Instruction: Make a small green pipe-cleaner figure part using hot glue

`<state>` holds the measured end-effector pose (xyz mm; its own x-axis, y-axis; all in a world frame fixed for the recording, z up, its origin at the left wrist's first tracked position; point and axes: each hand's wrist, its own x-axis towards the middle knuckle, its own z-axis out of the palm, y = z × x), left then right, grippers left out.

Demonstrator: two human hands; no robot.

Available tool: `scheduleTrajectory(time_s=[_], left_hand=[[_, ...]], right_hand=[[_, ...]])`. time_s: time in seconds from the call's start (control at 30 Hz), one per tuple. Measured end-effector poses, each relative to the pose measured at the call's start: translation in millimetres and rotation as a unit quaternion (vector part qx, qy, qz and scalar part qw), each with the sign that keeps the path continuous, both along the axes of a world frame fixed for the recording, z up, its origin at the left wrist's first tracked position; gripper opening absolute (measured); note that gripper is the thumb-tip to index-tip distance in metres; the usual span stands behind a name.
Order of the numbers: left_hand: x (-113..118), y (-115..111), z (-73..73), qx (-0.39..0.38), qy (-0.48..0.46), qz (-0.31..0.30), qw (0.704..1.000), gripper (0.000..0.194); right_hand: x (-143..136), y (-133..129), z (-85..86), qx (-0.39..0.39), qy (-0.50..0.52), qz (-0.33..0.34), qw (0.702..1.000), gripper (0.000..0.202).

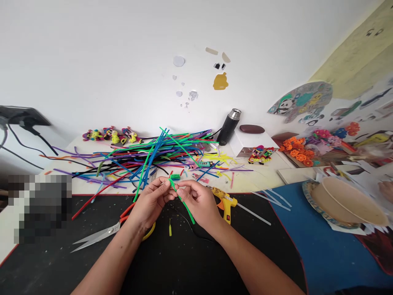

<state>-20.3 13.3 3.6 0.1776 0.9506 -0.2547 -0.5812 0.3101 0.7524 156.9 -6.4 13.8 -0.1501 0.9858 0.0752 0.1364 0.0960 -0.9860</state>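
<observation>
Perhaps a slackened pinch could have unbent the green pipe cleaner (188, 209), or a careless right hand (201, 201) could have knocked the yellow hot-glue gun (226, 201). Over the black mat (184, 270), that hand and the left hand (153, 196) pinched the pipe cleaner close together, forearms (250, 254) converging.

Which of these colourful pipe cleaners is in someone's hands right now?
The bright green pipe cleaner, pinched by the left hand and right hand, one end over the black mat; the heaped pipe cleaners lie beyond, unheld.
</observation>
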Motion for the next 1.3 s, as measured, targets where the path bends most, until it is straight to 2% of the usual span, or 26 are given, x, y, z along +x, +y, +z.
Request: scheduleTrajectory(time_s=[0.27, 0.53, 0.77, 0.97, 1.13, 1.3], left_hand=[[9, -5, 4.8, 0.041, 0.049, 0.005, 0.998, 0.034], [9, -5, 1.4, 0.029, 0.049, 0.025, 0.998, 0.033], [8, -5, -0.9, 0.031, 0.047, 0.014, 0.998, 0.032], [8, -5, 1.0, 0.028, 0.065, 0.001, 0.998, 0.033], [4, -5, 2.5, 0.036, 0.122, -0.021, 0.992, 0.036], [-7, -3, 4.4, 0.102, 0.236, -0.013, 0.966, 0.037]], right_hand=[[-7, 9, -1.4, 0.020, -0.056, -0.025, 0.998, 0.022], [-10, 10, -7.4, 0.015, -0.035, -0.041, 0.998, 0.022], [-10, 11, -5.5, -0.004, 0.017, -0.033, 0.999, 0.022], [-9, 9, -4.4, -0.006, 0.009, -0.030, 0.999, 0.019], [-2, 10, -1.5, 0.011, -0.033, -0.021, 0.999, 0.015], [8, 10, 1.2, 0.022, -0.096, 0.005, 0.995, 0.015]])
